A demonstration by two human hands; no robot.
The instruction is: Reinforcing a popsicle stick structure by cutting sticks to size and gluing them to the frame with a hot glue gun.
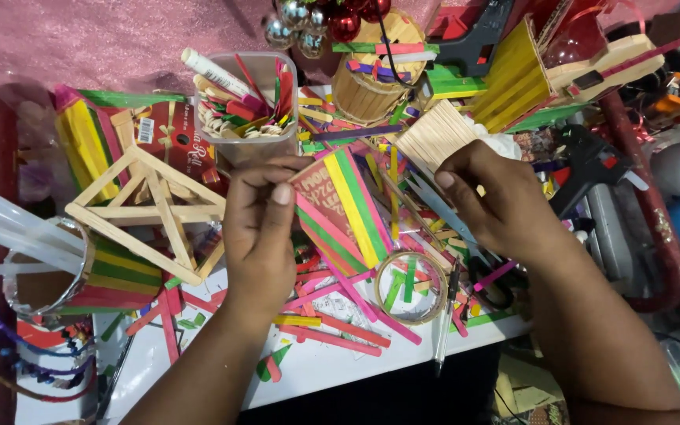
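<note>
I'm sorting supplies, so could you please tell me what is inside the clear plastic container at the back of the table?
The clear plastic container holds a white tube leaning out over its rim, red and green craft sticks and pale sticks lower down. Its bottom is covered by these pieces.

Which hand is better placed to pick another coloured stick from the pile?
Probably the right hand: it looks free above the loose sticks, while the left hand grips the striped stick panel.

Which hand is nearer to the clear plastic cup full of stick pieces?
Left. The left hand is just below the clear plastic cup, holding a panel of coloured sticks. The right hand is farther off to the cup's lower right.
</note>
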